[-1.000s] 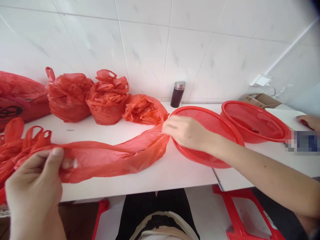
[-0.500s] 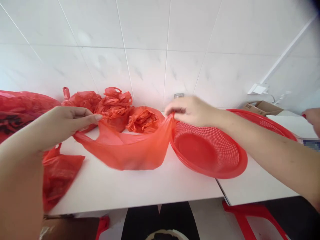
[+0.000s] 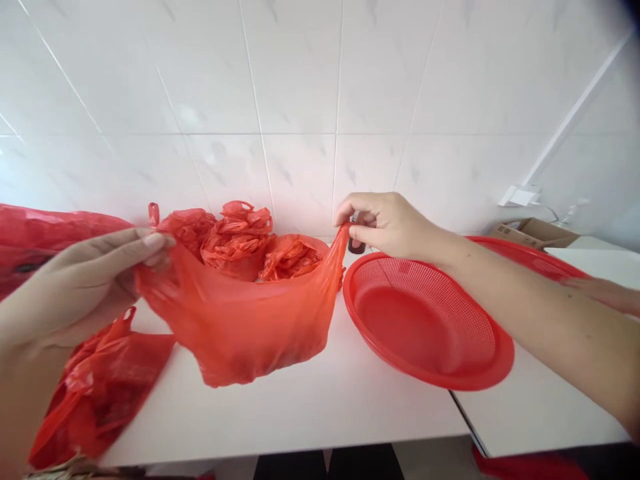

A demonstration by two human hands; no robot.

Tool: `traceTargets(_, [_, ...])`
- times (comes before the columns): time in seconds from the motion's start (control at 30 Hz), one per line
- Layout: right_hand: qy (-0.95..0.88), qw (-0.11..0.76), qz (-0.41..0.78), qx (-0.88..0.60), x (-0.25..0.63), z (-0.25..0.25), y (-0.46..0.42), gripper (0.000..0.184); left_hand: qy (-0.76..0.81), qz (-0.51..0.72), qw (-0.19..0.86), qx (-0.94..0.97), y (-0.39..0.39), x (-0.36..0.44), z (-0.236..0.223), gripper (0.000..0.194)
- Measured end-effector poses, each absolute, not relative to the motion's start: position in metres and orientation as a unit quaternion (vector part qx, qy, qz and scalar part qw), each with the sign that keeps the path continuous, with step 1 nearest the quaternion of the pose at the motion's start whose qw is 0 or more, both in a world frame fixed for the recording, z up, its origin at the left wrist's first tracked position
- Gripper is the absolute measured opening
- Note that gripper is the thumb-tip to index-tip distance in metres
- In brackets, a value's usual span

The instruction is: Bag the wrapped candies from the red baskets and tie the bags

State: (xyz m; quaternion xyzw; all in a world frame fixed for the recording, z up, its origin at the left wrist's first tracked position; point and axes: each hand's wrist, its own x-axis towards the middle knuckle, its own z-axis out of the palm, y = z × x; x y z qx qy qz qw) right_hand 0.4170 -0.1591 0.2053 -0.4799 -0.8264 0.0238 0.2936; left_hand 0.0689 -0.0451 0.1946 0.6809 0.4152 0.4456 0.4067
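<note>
A red plastic bag (image 3: pixel 255 320) hangs stretched between my two hands above the white table. My left hand (image 3: pixel 105 273) pinches its left upper corner between thumb and fingers. The right upper corner is gripped by my right hand (image 3: pixel 383 223), thumb against fingers. Behind the bag, bundles of crumpled red plastic bags (image 3: pixel 237 237) stand along the wall. Another filled red bag (image 3: pixel 110 387) lies below my left forearm. To the right, under my right forearm, is a red perforated plastic basket (image 3: pixel 415 327) with nothing visible in it.
A second red basket (image 3: pixel 525 257) sits further right, with another person's hand (image 3: pixel 605 290) at it. Behind it are a cardboard box (image 3: pixel 535 233) and a wall socket (image 3: pixel 520 195). A small dark bottle (image 3: pixel 357 243) stands by the wall. The white table (image 3: pixel 320 413) has a seam at right.
The bag's opening has drawn closer together and its side now faces me more fully. My left hand has moved left. The other person's hand has come to the far basket. The view has tilted up.
</note>
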Motion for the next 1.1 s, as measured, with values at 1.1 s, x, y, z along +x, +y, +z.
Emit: traceTargets(1.1, [-0.74,0.433,0.302,-0.416,0.319,0.15,-0.172,0.002,0.248,0.169,0.542,0.785,-0.067,0.141,0.157,0.033])
